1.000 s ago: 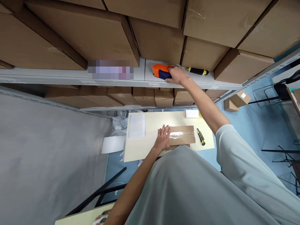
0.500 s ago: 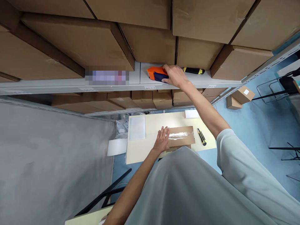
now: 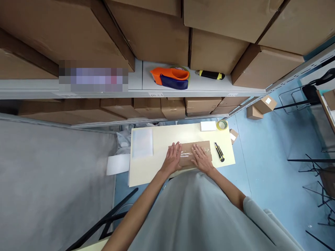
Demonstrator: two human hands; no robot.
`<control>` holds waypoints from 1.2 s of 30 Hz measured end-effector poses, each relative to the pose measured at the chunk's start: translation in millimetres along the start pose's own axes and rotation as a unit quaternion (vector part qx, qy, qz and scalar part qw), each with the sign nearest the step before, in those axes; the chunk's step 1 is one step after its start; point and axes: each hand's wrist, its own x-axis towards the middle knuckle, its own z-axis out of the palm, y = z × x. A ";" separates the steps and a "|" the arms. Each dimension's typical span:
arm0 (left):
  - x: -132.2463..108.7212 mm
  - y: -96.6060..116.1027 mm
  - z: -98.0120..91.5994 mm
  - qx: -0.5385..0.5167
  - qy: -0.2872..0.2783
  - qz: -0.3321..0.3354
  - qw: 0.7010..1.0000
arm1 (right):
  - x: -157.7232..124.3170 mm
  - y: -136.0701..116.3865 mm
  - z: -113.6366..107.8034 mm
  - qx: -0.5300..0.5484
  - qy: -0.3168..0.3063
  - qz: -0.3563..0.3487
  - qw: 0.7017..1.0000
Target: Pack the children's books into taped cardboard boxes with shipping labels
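A cardboard box (image 3: 186,157) with a strip of clear tape along its top lies on the cream table (image 3: 146,170). My left hand (image 3: 172,157) rests flat on its left end, fingers spread. Toward the right end, my right hand (image 3: 202,157) also lies flat on the cardboard, fingers stretched out. A black and yellow utility knife (image 3: 219,152) is on the table just right of the box. Up on the grey shelf (image 3: 136,81) sits an orange and blue tape dispenser (image 3: 171,77), with neither hand touching it.
Another utility knife (image 3: 210,75) lies on the shelf in front of large cardboard boxes (image 3: 162,38). At the table's back stand a white box (image 3: 208,126) and a tape roll (image 3: 222,124). A translucent sheet (image 3: 142,143) lies at the left. Small boxes (image 3: 265,104) are on the blue floor.
My right hand has let go of the tape dispenser, leaving it on the shelf, and come down onto the cardboard box. My left hand stays on the box's left end.
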 end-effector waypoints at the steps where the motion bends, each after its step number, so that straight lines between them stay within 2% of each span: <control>1: -0.4 -0.9 -0.5 -0.012 0.003 0.004 1.000 | -4.5 8.5 -0.1 0.012 0.018 0.039 0.999; 4: -0.9 1.2 3.0 -0.077 0.012 0.006 0.997 | -11.5 27.8 -1.6 0.069 0.075 0.137 0.985; 7: -1.1 11.3 15.1 -0.201 0.045 -0.075 0.976 | -14.3 35.1 7.7 0.163 0.133 0.234 0.949; 10: -0.1 21.2 28.8 -0.339 0.113 -0.197 0.913 | -14.0 35.1 14.1 0.257 0.124 0.300 0.910; 11: 0.7 22.7 32.1 -0.376 0.132 -0.220 0.890 | -10.9 33.9 10.8 0.269 0.112 0.304 0.907; 13: 2.7 22.2 36.3 -0.430 0.153 -0.240 0.857 | 5.9 28.8 -9.3 0.243 0.110 0.281 0.922; 15: 4.8 19.2 38.3 -0.450 0.161 -0.244 0.844 | 43.0 19.0 -48.9 0.157 0.146 0.214 0.953; 17: 6.6 16.0 39.5 -0.454 0.164 -0.241 0.842 | 100.8 4.5 -103.8 0.085 0.187 0.124 0.971; 20: 8.0 13.7 41.7 -0.456 0.170 -0.232 0.842 | 206.0 -19.9 -189.5 0.014 0.227 0.014 0.974; 22: 8.0 13.8 43.3 -0.460 0.171 -0.230 0.841 | 268.6 -30.9 -229.8 -0.009 0.231 -0.029 0.973; 24: 7.7 14.1 44.8 -0.461 0.171 -0.234 0.839 | 314.5 -34.2 -248.7 -0.014 0.215 -0.030 0.976; 27: 7.6 13.6 46.6 -0.464 0.180 -0.230 0.836 | 352.2 -28.9 -248.9 0.011 0.189 -0.004 0.982; 30: 8.4 12.4 47.4 -0.468 0.181 -0.226 0.835 | 364.5 -25.6 -248.5 0.017 0.167 0.010 0.986; 32: 9.3 12.2 47.2 -0.469 0.180 -0.226 0.834 | 359.9 -25.9 -256.7 0.014 0.169 0.013 0.985; 34: 10.0 13.1 46.6 -0.473 0.179 -0.222 0.834 | 339.6 -22.1 -263.4 0.026 0.201 0.009 0.979; 36: 10.4 14.9 45.4 -0.480 0.178 -0.222 0.830 | 297.7 -10.0 -255.7 0.054 0.249 0.012 0.967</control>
